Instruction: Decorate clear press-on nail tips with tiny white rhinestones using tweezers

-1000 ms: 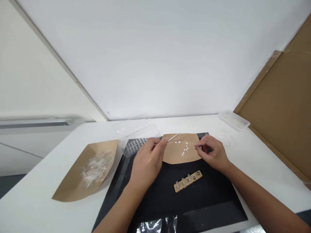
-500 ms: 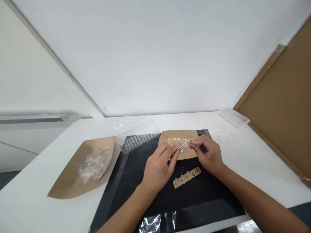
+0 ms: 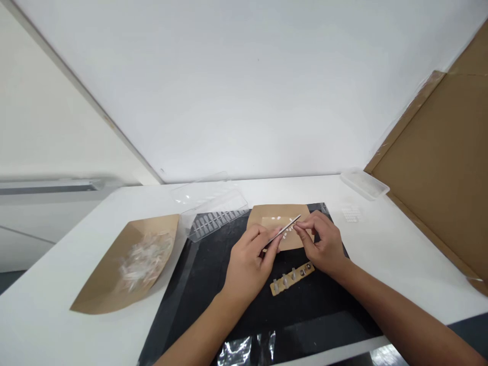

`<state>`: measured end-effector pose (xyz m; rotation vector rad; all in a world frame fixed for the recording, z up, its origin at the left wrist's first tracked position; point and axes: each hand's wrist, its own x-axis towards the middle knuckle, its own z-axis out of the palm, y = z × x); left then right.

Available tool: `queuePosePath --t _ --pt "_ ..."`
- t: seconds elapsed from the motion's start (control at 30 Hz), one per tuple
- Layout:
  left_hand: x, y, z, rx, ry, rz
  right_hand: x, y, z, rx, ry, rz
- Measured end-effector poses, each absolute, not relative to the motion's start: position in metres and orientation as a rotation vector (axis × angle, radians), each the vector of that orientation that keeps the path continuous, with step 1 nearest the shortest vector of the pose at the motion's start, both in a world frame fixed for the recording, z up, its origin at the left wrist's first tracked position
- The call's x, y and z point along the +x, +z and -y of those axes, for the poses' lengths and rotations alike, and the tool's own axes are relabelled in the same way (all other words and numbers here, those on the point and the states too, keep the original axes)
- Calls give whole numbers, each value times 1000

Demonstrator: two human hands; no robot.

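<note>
My left hand (image 3: 249, 254) pinches a thin, flat nail file (image 3: 288, 224) between thumb and fingers, its far end slanting up to the right. My right hand (image 3: 321, 239) is closed in a pinch beside the file's tip; whatever sits between its fingertips is too small to make out. Under both hands lies a brown paper tray (image 3: 263, 212) with several small white nail-shaped pieces in it. Just in front, on the black mat (image 3: 305, 310), rests a tan strip (image 3: 281, 288) carrying upright clear nail tips and round metal studs.
At left stands a larger paper tray (image 3: 91, 287) heaped with clear plastic pieces (image 3: 147, 256). Behind it are an open clear case (image 3: 209, 195) and rows of nail tips (image 3: 213, 222). A translucent box (image 3: 365, 184) and a white tab sheet (image 3: 351, 214) lie right, near a cardboard panel (image 3: 438, 168).
The nail file has turned a little in my left hand and shows a darker face. My right hand has shifted slightly left and down, staying pinched near the file's tip.
</note>
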<state>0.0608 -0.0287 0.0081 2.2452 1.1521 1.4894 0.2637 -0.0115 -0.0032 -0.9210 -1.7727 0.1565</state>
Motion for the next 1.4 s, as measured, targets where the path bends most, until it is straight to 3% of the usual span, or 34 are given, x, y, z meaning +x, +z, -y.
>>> queuePosePath --t 0.67,0.97,1.4 --pt "57 12 31 2114 1259 -1118 266 -1 9 -973 119 1793" --pt "53 6 27 2202 1296 -1201 287 -7 3 -960 298 1953" --pt "48 11 37 2448 839 -1091 301 7 6 -1029 326 2249"
